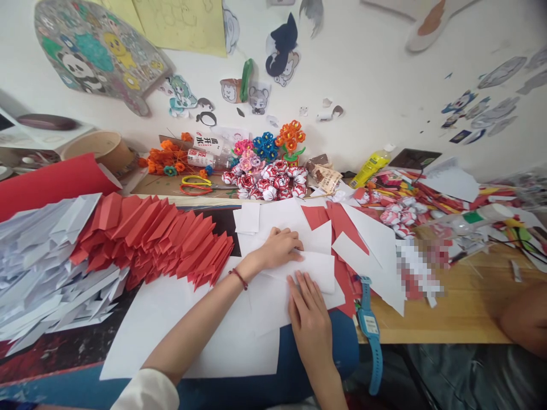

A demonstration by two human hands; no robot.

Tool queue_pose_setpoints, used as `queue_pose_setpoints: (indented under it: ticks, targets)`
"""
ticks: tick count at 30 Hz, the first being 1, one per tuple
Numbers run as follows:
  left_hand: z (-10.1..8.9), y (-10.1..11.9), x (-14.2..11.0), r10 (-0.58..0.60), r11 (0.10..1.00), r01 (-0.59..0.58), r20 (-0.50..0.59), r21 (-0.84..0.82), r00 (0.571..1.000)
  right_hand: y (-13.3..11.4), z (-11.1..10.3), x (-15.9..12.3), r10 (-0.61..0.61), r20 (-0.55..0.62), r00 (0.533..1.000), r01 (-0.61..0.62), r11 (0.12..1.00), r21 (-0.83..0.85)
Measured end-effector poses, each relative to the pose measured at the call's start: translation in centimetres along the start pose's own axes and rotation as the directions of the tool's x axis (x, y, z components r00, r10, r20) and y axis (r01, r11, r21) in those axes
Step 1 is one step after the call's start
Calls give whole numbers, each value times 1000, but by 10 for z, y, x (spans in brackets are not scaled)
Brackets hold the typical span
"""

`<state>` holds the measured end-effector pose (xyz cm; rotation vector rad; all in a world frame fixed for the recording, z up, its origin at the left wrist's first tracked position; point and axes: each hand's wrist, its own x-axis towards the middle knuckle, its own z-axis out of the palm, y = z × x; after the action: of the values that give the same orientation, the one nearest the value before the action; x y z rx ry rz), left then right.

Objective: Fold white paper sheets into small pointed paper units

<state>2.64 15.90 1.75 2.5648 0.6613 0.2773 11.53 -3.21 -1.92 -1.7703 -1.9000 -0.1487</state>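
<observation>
A sheet of white paper, apparently folded over, lies on other white sheets in front of me. My left hand reaches across to its upper left edge, fingers curled, holding the paper there. Just below, my right hand rests on the lower part of the sheet with its fingers stretched out. Beneath both hands a large white sheet spreads toward the near edge. Left of them stand rows of folded red paper pieces and folded white paper pieces.
Red sheets and a cut white sheet lie to the right, by a blue watch. Behind are red-and-white paper flowers, scissors and a yellow bottle. Another person's arm shows at the right edge.
</observation>
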Motion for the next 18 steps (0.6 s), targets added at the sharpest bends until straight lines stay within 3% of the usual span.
queue_pose_setpoints:
  ticks: [18]
  targets:
    - [10, -3, 2, -77, 993, 73, -45, -88, 996, -1, 0, 0, 0, -29, 1000, 0, 1000, 11]
